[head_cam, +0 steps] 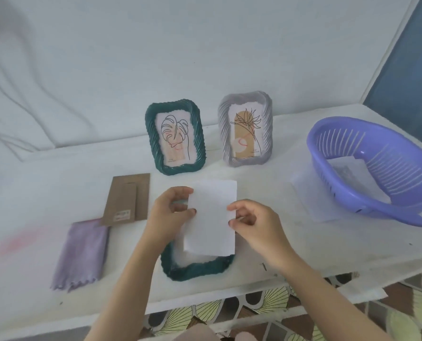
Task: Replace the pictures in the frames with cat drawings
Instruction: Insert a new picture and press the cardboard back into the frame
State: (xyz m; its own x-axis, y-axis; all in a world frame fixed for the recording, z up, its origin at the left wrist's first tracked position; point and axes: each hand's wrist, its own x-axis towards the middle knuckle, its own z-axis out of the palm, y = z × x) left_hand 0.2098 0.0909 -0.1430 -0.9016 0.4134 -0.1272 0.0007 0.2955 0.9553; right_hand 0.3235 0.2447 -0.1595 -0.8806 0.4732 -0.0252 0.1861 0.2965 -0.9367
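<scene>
— Where is our sheet?
— We hold the white rectangular paper sheet [211, 217] just over the dark green ribbed frame [195, 269] lying flat. Our left hand [170, 215] pinches one edge and our right hand [252, 222] the other.
— And around us?
— To the left lie a brown cardboard backing [127, 199] and a lilac cloth [82, 254]. Behind stand an upright green frame [175, 139] and a grey frame [245, 129]. To the right is a purple slotted basket [377, 168].

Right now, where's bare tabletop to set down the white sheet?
Roomiest: the white table left of the brown cardboard backing and lilac cloth. Also front right, between the right hand and the purple plastic basket. The centre is crowded: it and the left hand pinch the white paper sheet over the flat dark-green woven frame. The standing green frame and grey frame close the back.
</scene>
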